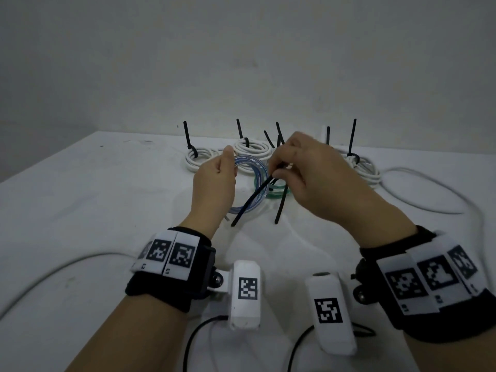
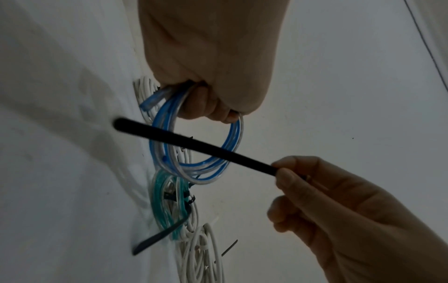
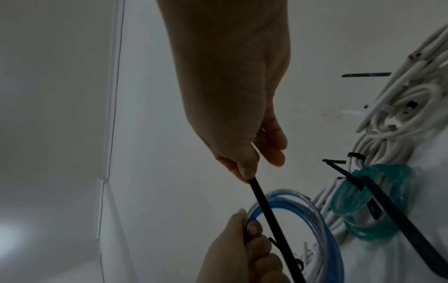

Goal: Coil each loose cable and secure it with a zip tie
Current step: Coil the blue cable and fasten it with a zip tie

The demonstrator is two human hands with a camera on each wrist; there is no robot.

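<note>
threading comes next, by my reading: the left hand (image 1: pixel 214 181) has its fingers (image 2: pixel 206 103) curled round one side of the blue cable coil (image 2: pixel 196 145), held up just above the counter (image 1: pixel 80 210), while the right hand (image 1: pixel 303 173) pinches one end of a black zip tie (image 2: pixel 194 145) between thumb and forefinger. the tie's free length slants across the coil's opening toward the near left. to do this well, i would pass the tail through the ring close beside the left fingers, where the turns are already bunched, so no loop slips free, then bring it round all the strands before feeding the head.

the left wrist view shows the coil's turns gathered in the grip and a blue plug end sticking out near it; the head view hides that behind the hand. the head view alone shows the far row of white coils (image 1: pixel 251 147) already tied, and a loose white cable (image 1: pixel 429 200) trailing at right. the right wrist view shows the green coil (image 3: pixel 373 203) lying tied just right of the blue one.
</note>
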